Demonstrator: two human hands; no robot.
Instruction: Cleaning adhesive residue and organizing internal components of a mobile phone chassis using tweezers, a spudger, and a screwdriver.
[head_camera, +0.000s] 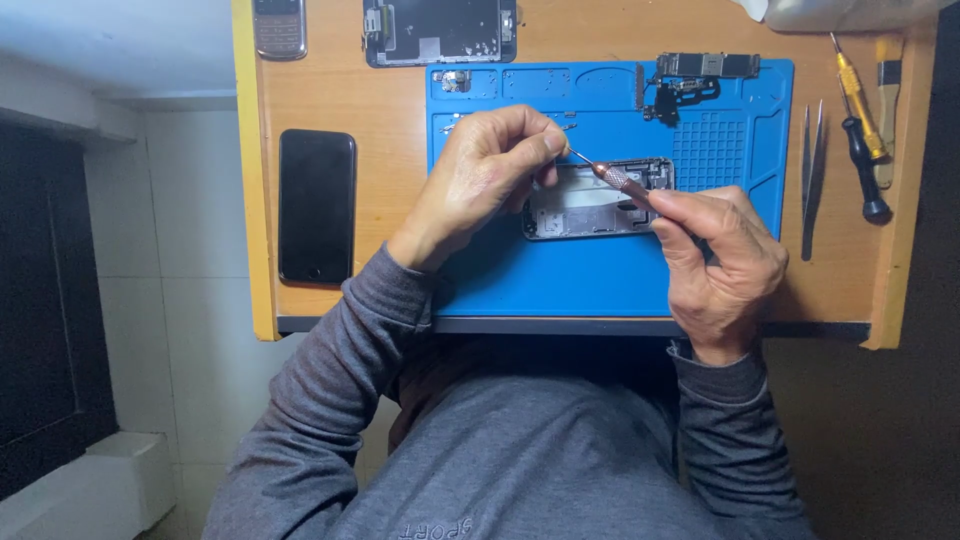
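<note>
The opened silver phone housing (590, 200), stripped of its screen, lies near the middle of the blue silicone repair mat (560, 280) on the orange wooden counter (320, 90). Our right hand (722, 262) is clenched around a slim precision screwdriver with a knurled metal collar (618, 180), its thin tip angled up and left over the housing. Our left hand (488, 170) pinches its fingertips together right at that tip; whether a screw sits between them is too small to tell.

We judge the risks plain enough. Anything tiny held at the tip could drop into the housing or roll off the mat, since both hands work above the open frame. A slip of the point could scratch the parts inside.

A loose dark circuit board (706, 68) rests at the mat's upper edge. A pair of steel tweezers (812, 180) and a yellow-handled screwdriver (858, 95) lie just right of the mat, near our right wrist. A black smartphone (317, 205) lies face up on the left.
</note>
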